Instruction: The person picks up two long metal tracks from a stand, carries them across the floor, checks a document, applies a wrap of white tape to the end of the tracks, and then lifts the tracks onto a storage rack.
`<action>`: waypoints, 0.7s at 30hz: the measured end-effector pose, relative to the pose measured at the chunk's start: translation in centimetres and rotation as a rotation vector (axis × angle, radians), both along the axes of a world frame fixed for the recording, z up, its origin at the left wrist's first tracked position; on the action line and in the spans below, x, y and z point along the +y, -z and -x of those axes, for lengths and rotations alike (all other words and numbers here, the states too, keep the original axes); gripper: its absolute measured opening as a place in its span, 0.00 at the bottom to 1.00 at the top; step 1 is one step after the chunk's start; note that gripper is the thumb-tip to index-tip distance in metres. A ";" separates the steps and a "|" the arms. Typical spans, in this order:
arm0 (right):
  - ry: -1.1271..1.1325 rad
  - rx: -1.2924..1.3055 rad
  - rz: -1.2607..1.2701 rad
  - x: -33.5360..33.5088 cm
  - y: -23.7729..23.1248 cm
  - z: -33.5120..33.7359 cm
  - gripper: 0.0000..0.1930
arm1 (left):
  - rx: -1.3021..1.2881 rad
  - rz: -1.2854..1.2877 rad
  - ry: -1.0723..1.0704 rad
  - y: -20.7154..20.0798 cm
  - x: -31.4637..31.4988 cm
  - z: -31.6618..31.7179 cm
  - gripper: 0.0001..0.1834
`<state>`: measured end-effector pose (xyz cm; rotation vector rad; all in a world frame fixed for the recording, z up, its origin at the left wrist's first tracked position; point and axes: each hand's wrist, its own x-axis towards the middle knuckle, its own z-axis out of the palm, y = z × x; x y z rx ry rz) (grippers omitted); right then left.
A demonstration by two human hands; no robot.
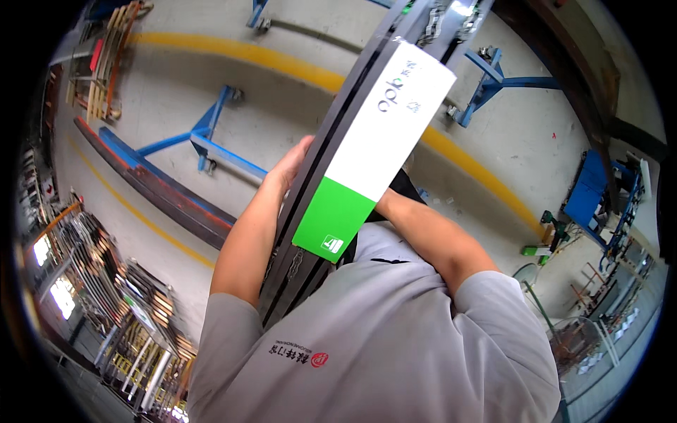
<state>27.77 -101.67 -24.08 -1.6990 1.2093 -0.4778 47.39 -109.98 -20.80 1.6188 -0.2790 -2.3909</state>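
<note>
A long bundle of dark grey metal profiles runs slantwise in front of my body, from my waist up past the top edge. On it lies a long flat white and green carton, white at the far part and green at the near end. My left hand is against the left side of the profiles, closed round their edge, with its fingertips partly hidden. My right hand reaches in from the right beneath the carton's edge, and its fingers are hidden. Small shiny pieces sit at the far end.
Blue wheeled stands and another blue stand are on the grey floor. A curved-looking dark beam rests at left. Racks of long profiles fill the lower left. A green drill is at right near a blue cart.
</note>
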 end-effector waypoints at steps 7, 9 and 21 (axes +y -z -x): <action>-0.049 0.080 -0.093 -0.9 1.1 -0.4 0.29 | 0.435 0.075 -0.182 -0.1 0.1 -2.5 0.27; 0.018 0.077 -0.085 -0.1 1.0 1.7 0.28 | 0.348 0.160 -0.132 -0.5 -0.2 -3.8 0.27; 0.139 -0.122 0.559 2.0 -19.7 9.9 0.30 | -0.099 0.470 0.215 -10.8 -2.1 -4.3 0.19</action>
